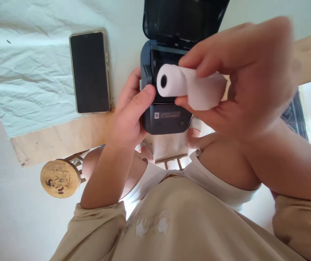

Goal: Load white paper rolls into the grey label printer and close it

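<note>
A small dark label printer (pixel 166 125) is held at the table's front edge with its black lid (pixel 182 20) swung up. My left hand (pixel 132 108) grips the printer's left side, thumb on the rim of its open bay. Between the thumb and fingers of my right hand (pixel 242 76) is a white paper roll (pixel 171 80), its round end with a dark core hole turned to the left. A loose flap of the paper hangs from the roll. The roll is over the open bay; whether it touches the bay I cannot tell.
A phone with a dark screen (pixel 90 72) lies left of the printer on a wrinkled pale cloth (pixel 35 72). The wooden table edge (pixel 60 132) runs below it. A round wooden stool (pixel 60 178) with a panda picture stands at lower left. My legs are under the printer.
</note>
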### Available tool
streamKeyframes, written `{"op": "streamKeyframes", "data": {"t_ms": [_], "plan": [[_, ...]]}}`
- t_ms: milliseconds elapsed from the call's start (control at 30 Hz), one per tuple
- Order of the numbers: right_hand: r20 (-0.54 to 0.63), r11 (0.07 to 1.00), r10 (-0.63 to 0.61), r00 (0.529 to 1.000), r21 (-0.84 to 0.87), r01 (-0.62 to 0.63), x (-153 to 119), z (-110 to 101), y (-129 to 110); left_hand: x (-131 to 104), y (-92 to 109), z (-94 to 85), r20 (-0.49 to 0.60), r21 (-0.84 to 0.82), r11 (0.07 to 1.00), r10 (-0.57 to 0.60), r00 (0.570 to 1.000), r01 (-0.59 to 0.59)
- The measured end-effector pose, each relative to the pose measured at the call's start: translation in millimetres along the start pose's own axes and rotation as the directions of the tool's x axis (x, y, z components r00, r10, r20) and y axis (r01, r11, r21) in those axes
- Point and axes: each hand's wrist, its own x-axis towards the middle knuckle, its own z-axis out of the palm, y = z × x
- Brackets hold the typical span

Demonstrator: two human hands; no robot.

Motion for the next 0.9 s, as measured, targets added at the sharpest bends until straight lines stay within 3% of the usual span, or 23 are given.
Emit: {"op": "streamKeyframes", "data": {"t_ms": [100,167,267,433,633,800,900], "plan": [[-0.115,0.952,-0.093,0.989,-0.302,0.054,4.8,8.7,0.8,-0.2,-1.1,0.6,-0.016,0.003,1.0,-0.007,1.0,0.007],[-0.107,0.909,-0.156,0.982,-0.406,0.1,3.5,10.2,4.9,-0.4,-2.0,1.5,-0.02,0.0,1.0,-0.005,1.0,0.005],[-0.049,0.908,-0.201,0.978,-0.384,0.167,-0.2,8.3,10.5,-0.5,-2.4,1.7,-0.006,0.01,1.0,0.008,1.0,-0.008],[-0.125,0.893,-0.337,0.933,-0.355,0.275,-7.1,3.7,9.2,0.4,-3.9,-0.5,0.018,0.004,1.0,0.026,1.0,-0.026],[0.024,0.833,-0.478,0.878,-0.305,0.462,-15.6,8.9,8.6,2.6,-10.2,-8.6,0.058,0.061,0.992,0.108,0.992,-0.111],[0.029,0.868,-0.426,0.904,-0.269,0.417,-14.6,3.2,5.0,3.0,-11.3,-13.5,0.06,0.136,0.985,0.101,0.993,-0.108],[-0.02,0.972,-0.212,0.977,-0.108,0.209,-13.5,-7.5,4.3,4.8,-14.0,-16.8,0.057,0.204,0.972,0.105,0.993,-0.114]]}}
